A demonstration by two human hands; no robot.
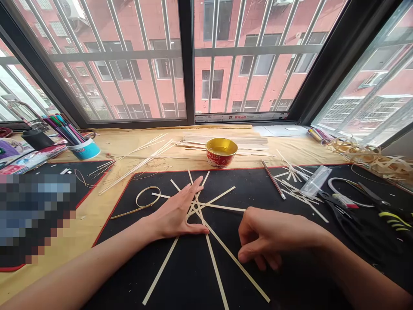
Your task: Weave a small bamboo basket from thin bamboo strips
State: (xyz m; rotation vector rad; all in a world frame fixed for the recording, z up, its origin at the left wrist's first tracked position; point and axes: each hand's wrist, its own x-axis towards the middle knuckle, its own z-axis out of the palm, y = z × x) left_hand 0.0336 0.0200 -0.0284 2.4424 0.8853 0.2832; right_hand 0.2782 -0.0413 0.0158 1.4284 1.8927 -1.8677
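Observation:
Several thin bamboo strips (238,265) cross at one centre on the black mat (116,241), fanning out like a star. My left hand (176,213) lies flat on the strips near the crossing, pressing on them without gripping. My right hand (264,234) hovers just right of the crossing, its fingers loosely curled, and holds nothing I can see. Its fingertips are close to the strips. The crossing itself is partly hidden by my left fingers. A thin strip coil (146,200) lies left of my left hand.
A red bowl with a gold interior (221,152) stands behind the mat, beside a stack of strips (226,140). Black-handled scissors (342,211) and a clear plastic bag (316,181) lie right. A pen cup (84,148) stands far left. A barred window rises behind.

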